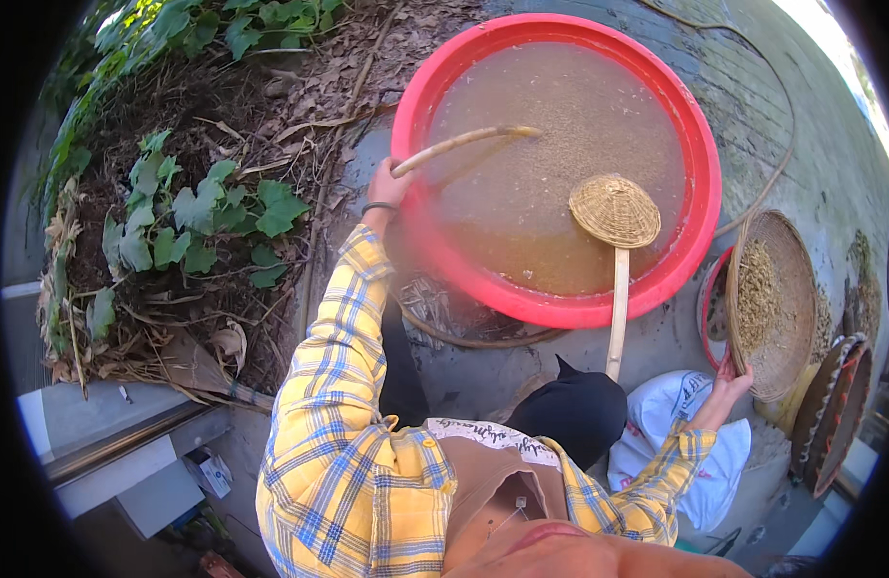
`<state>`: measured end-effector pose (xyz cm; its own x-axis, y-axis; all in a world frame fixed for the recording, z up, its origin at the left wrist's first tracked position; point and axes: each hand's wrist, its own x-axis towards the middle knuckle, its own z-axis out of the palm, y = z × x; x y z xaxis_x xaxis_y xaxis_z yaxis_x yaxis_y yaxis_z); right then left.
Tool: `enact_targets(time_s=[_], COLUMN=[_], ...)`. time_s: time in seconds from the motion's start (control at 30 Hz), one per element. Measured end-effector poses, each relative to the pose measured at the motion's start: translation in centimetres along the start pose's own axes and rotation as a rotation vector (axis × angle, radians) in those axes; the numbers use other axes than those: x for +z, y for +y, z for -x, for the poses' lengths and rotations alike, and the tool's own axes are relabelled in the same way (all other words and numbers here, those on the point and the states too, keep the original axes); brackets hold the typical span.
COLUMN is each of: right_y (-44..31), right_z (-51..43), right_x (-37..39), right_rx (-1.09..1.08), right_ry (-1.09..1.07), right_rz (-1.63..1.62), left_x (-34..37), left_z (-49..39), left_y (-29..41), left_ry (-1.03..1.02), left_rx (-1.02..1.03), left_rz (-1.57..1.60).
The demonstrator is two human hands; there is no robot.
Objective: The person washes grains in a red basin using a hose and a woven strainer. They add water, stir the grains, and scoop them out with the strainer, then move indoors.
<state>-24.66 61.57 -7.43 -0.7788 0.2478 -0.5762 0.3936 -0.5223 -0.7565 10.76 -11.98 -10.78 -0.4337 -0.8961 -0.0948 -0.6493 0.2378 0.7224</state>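
At the near-left rim of a large red plastic tub (665,303), my left hand (390,186) is closed around one end of a curved pale stick (473,141). The stick arches over cloudy brownish water (531,209) with fine bits in it. A woven strainer ladle (615,211), dome up, extends over the water, its flat pale handle (618,318) crossing the rim toward me. Off to the right, my right hand (733,379) grips the lower edge of a tilted round woven basket (795,303) holding a heap of pale grain or husks (755,296).
Behind the basket a red-rimmed container (710,311) is partly hidden. A white woven sack (679,433) lies below my right hand. Dark round baskets (831,412) lean at far right. A hose (784,137) curves over the concrete. Leafy plants (206,209) and dry stalks border the left.
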Motion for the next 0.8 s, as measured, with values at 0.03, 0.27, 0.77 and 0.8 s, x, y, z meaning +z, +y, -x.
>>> enact_targets(time_s=[0.03,0.27,0.77,0.8], right_y=[-0.9,-1.6,38.2,41.2], right_z=[0.9,10.3,43.2,44.0], right_x=[1.4,18.4,51.4,51.9], right_rx=[-0.03,-0.082,0.512,0.54], right_ry=[0.02,-0.368,-0.932,-0.955], right_rz=[0.005,0.114,0.426,0.447], left_x=[0.2,-1.0,-3.8,-3.8], left_z=[0.4,1.7,4.5,4.3], left_y=[-0.1,3.9,6.9,6.6], left_ry=[-0.002,-0.135,-0.189,-0.25], left_rx=[0.011,-0.064,0.184,0.185], left_rz=[-0.015,-0.125,-0.295,-0.25])
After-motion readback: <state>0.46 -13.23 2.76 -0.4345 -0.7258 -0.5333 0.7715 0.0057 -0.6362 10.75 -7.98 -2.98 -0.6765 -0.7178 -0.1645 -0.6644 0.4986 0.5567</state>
